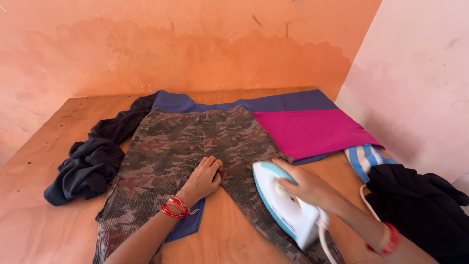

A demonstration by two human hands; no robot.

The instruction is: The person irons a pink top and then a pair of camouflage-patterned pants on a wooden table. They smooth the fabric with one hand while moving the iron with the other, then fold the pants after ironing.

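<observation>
R hand (305,186) clamped on white-teal steam iron (286,205) — iron on right leg of camo trousers (171,146), spread on wooden table (44,161). L hand (204,178) flat, fingers together, pressing crotch area. Magenta cloth (312,129) just beside.

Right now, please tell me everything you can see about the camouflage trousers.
The camouflage trousers look like soft ribbed fabric in brown, green and grey patches. They lie flat on a blue cloth over the wooden table, waistband toward the wall, legs spread toward the camera. The left hand presses flat near the crotch; the right hand holds a white and blue iron on one leg.
</observation>
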